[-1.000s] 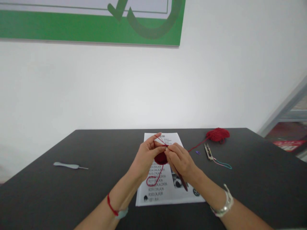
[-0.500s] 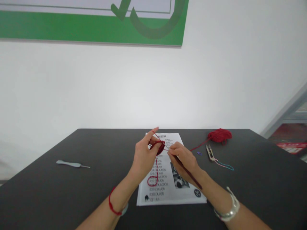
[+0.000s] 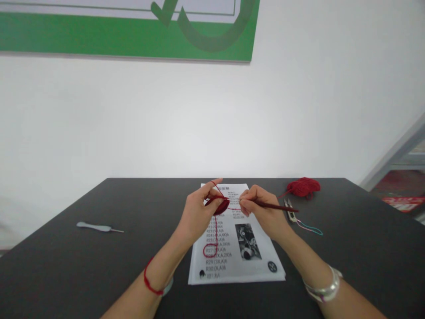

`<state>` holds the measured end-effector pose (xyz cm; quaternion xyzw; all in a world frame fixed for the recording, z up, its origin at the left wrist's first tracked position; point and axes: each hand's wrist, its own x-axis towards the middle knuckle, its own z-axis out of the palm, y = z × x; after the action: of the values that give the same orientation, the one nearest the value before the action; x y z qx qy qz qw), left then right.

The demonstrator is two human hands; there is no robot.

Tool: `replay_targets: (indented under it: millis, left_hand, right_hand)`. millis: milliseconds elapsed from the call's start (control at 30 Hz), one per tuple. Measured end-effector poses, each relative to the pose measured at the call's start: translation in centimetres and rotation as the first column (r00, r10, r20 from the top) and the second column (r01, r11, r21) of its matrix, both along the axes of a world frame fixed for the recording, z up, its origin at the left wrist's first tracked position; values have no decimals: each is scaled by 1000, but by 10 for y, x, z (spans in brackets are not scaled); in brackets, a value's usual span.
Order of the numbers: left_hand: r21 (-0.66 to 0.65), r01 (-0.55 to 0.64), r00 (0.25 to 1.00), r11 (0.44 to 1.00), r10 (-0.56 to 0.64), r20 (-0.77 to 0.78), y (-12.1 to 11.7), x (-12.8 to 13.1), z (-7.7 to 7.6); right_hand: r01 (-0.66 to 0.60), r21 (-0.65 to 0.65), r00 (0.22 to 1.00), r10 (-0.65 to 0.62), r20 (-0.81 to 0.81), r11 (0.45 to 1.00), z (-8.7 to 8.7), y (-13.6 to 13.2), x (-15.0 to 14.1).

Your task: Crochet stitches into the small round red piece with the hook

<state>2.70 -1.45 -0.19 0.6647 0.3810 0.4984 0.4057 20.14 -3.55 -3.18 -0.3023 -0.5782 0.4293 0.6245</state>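
My left hand (image 3: pixel 198 212) pinches a small dark red crochet piece (image 3: pixel 220 205) above a printed pattern sheet (image 3: pixel 237 246), with the red yarn running over its raised forefinger. A loose yarn tail (image 3: pixel 210 248) hangs from the piece onto the sheet. My right hand (image 3: pixel 264 212) is closed on a dark red crochet hook (image 3: pixel 275 206), whose handle points right and whose tip sits at the piece. The working yarn leads right to a red yarn ball (image 3: pixel 303 186) on the black table (image 3: pixel 99 266).
A second, pale blue crochet hook (image 3: pixel 98 227) lies at the left of the table. Small thread snips (image 3: pixel 291 210) with a coloured cord (image 3: pixel 309 227) lie beside the yarn ball. A green and white board (image 3: pixel 126 29) hangs on the wall; metal shelving (image 3: pixel 398 155) stands at right.
My right hand has turned the hook from pointing down towards me to lying level with its handle pointing right. My left hand has lifted the piece slightly.
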Motion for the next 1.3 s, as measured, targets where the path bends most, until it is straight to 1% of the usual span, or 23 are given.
replay_targets:
  millis: [33,100,167,200,267,333,367,400,433,467,533,567,600,633,667,733,767,800,833,900,1000,1133,1300]
  left_hand:
    - [-37,28,999,999,-27,44,0,1,0]
    - [-113,90,985,989,-72,154,-1,2,-1]
    - [-169,150,962,974,-104,251,-3,5,-1]
    - [-188,174,952,967,-116,284,-4,6,-2]
    - [-220,212,933,952,-130,336,-6,9,-3]
    - [-247,244,913,938,-136,384,-7,12,-4]
    - [-258,256,905,932,-136,403,-8,13,-5]
    - [-267,264,897,927,-135,420,-8,14,-6]
    - [-275,272,890,922,-133,436,-8,15,-7]
    - [-284,285,881,916,-133,455,-8,16,-8]
    - [-312,338,850,888,-146,506,-8,15,-10]
    - [-331,378,830,865,-157,536,-7,15,-10]
    - [-354,416,811,837,-166,561,-6,13,-10]
    - [-378,448,797,810,-171,580,-5,12,-10]
    - [-398,468,788,789,-169,592,-3,10,-10]
    - [-422,473,785,773,-153,600,0,6,-9]
    - [-423,468,786,776,-147,600,2,3,-9]
    - [-419,463,787,781,-146,599,4,1,-8]
    - [-410,461,788,787,-150,597,6,0,-7]
    - [-388,467,790,794,-178,586,8,-4,-7]
    - [-363,488,797,794,-235,557,10,-7,-5]
    - [-374,524,807,765,-306,506,10,-11,-2]
    - [-392,565,798,726,-360,484,12,-18,-1]
  right_hand:
    - [-71,-55,992,65,-105,996,1,2,0]
    - [-218,-138,942,171,-289,966,3,4,-3]
    - [-304,-177,899,220,-378,936,2,4,-9]
    - [-309,-177,896,224,-383,934,0,4,-12]
    - [-239,-132,926,185,-329,962,-5,2,-18]
    - [-54,-15,984,51,-170,998,-11,0,-21]
    - [55,89,997,-50,-54,995,-14,0,-21]
    - [142,227,984,-163,76,964,-17,0,-20]
    - [196,379,938,-285,195,904,-20,0,-18]
    - [211,524,869,-404,286,825,-22,1,-17]
    - [168,735,745,-573,342,657,-26,2,-14]
    - [148,785,724,-607,328,601,-26,3,-14]
    - [149,803,736,-607,300,578,-27,3,-15]
    - [167,785,777,-569,268,597,-26,3,-16]
    - [185,729,834,-498,238,659,-25,3,-17]
    - [180,516,942,-299,156,837,-21,3,-19]
    - [146,396,974,-201,100,907,-20,3,-19]
    - [99,296,992,-118,46,950,-18,3,-18]
    - [53,230,998,-55,3,972,-16,4,-16]
    - [-3,183,999,11,-41,983,-14,5,-11]
    - [-20,166,999,26,-38,986,-11,5,-2]
    - [-49,121,998,53,-31,991,-6,3,4]
    - [-97,109,995,98,3,989,4,-2,8]
